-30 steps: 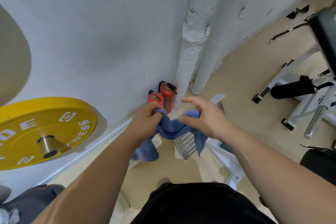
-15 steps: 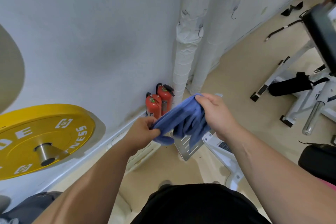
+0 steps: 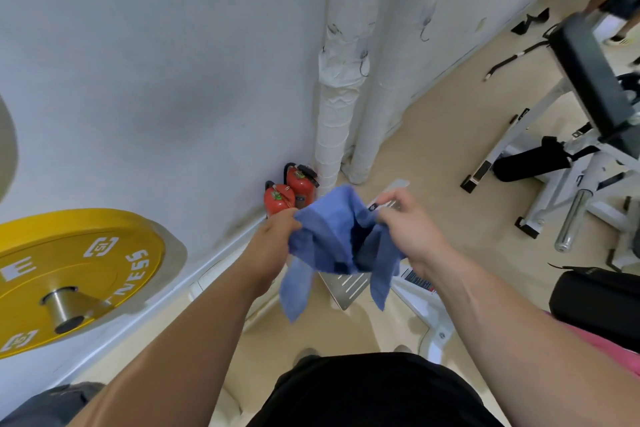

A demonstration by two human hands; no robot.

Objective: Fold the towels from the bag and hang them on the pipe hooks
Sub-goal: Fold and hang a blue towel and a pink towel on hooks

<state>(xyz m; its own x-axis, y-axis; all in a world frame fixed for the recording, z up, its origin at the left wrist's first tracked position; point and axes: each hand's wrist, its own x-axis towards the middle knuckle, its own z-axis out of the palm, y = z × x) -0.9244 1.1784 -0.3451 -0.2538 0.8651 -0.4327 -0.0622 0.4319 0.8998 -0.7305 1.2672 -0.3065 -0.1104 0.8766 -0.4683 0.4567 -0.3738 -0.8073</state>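
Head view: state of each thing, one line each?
Towel: blue, bunched, held off the floor between both hands, two ends dangling.
Left hand: closed on the towel's left edge.
Right hand: closed on the towel's right edge.
Hooks: on the white pipes, bare.
Extinguishers: two, upright by the wall.
Plate: yellow, mounted on a bar.

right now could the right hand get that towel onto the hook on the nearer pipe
Probably not yet: the right hand and left hand hold the blue towel bunched low, and the hook sits well above. Nothing blocks the way up.
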